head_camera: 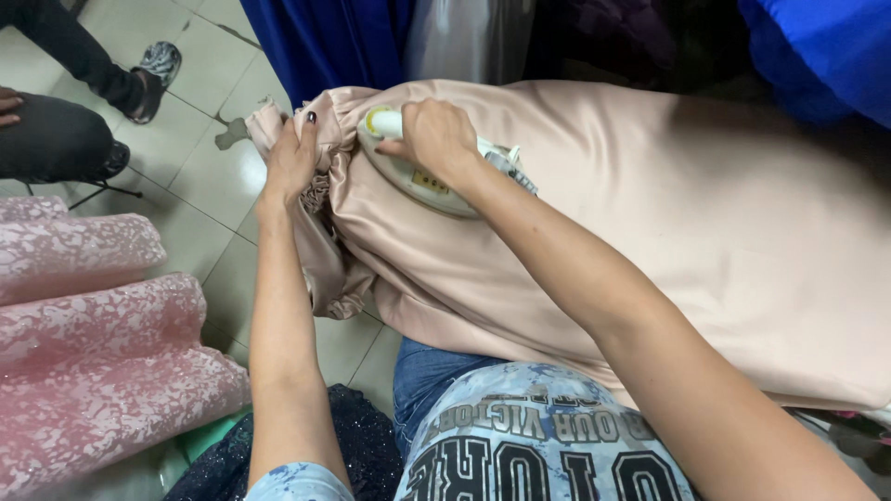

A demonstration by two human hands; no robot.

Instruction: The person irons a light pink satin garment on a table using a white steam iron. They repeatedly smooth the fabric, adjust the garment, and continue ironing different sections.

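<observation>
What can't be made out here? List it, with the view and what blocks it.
Head view only:
- Iron: handle and top covered by the right hand.
- Beige satin fabric: its support is hidden under it; right side cut by the frame edge.
- Left hand: fingertips buried in the gathered edge.
- Seated person: cut off at the left edge.

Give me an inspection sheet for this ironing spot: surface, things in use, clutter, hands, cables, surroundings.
Surface: padded board, hidden under the beige satin fabric.
Job's things: cream iron resting on the fabric near its gathered edge.
Clutter: pink patterned fabric rolls at left; dark sparkly cloth below.
Hands: right hand grips the iron's handle; left hand pinches the gathered edge.
Cables: a cord leaves the iron by the wrist, then goes out of sight.
Surroundings: tiled floor, blue cloth, another person's legs and shoe at top left.
</observation>
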